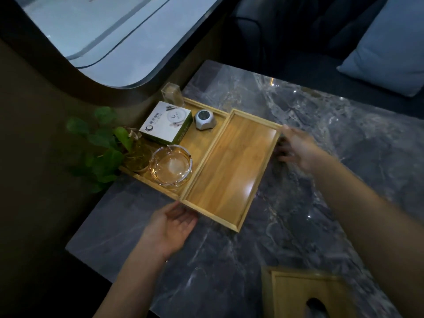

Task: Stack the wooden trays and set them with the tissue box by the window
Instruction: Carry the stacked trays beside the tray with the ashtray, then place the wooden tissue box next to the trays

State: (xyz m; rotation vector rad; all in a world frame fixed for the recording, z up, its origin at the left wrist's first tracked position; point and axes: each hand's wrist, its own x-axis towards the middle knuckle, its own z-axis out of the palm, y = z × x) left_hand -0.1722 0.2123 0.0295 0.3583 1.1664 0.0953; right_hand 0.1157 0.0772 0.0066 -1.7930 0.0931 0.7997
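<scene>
An empty wooden tray (229, 166) lies on the marble table, its left rim against a second wooden tray (197, 143) that holds several items by the window (103, 40). My left hand (169, 226) is open, palm up, with its fingertips at the empty tray's near left corner. The thumb and fingers of my right hand (296, 145) pinch the tray's far right corner. A wooden tissue box (298, 292) with an oval slot stands at the bottom right edge of the view, partly hidden by my right forearm.
The second tray carries a glass ashtray (171, 166), a white and green carton (165, 121), a small grey gadget (205, 119) and a clear holder (172, 94). A leafy plant (103, 143) sits at its left. A dark sofa with a blue cushion (390, 47) lies beyond the table.
</scene>
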